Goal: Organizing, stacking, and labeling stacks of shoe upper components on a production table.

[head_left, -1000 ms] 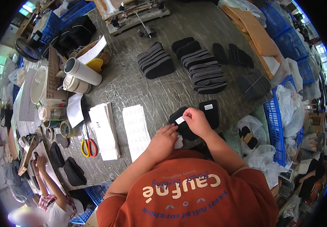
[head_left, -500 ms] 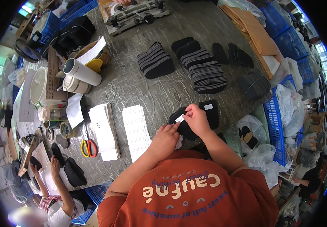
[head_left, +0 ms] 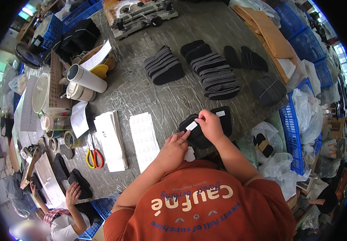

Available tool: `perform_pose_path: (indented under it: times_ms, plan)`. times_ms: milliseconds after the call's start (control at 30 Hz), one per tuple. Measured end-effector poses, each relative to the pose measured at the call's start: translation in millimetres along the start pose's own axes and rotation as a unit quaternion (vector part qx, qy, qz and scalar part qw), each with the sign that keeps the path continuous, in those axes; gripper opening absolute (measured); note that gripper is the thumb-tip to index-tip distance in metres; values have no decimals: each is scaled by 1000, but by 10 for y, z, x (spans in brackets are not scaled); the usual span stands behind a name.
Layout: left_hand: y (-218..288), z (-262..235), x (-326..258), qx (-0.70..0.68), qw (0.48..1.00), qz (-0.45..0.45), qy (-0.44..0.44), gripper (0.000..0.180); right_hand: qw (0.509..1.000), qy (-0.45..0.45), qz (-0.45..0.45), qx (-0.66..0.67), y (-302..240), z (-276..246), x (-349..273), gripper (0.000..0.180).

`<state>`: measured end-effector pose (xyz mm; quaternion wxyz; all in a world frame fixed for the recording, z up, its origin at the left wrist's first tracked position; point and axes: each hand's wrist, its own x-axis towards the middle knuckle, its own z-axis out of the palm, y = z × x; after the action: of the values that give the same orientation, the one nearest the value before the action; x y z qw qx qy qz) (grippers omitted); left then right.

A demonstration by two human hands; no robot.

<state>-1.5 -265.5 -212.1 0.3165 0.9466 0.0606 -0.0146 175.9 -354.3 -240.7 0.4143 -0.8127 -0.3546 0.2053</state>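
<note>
A white label (head_left: 191, 126) lies on a black, rounded fabric pad (head_left: 187, 120) at the table's near edge. My right hand (head_left: 210, 127) pinches the label's right end between thumb and finger. My left hand (head_left: 172, 149) rests with stretched fingers at the pad's left side, fingertips by the label's lower left end. Just to the right lies another black pad (head_left: 226, 123) bearing its own white label (head_left: 220, 113); my right hand partly covers this pad. A small scrap of white paper (head_left: 190, 154) shows below my hands.
Label sheets (head_left: 143, 136), a paper stack (head_left: 111, 140) and scissors (head_left: 94, 158) lie to my left. Rows of black-and-grey pads (head_left: 215, 74) are ahead. A metal fixture (head_left: 143, 18) stands at the far edge, a blue crate (head_left: 292, 132) at right. A co-worker's hand (head_left: 73, 193) is lower left.
My right hand has shifted slightly, and more of the label shows between my hands. The co-worker's nearer hand at lower left has moved down and right, onto a dark pad.
</note>
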Motion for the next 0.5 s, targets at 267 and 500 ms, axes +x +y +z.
perform_pose_path:
  times_ms: [267,500]
  plan:
    - [-8,23,22,-16,1000,-7,-18,12,993,-79,22,89,306,-186,105,20]
    - [-83,99,4,-70,996,-16,46,11,998,11,47,50,525,-533,139,17]
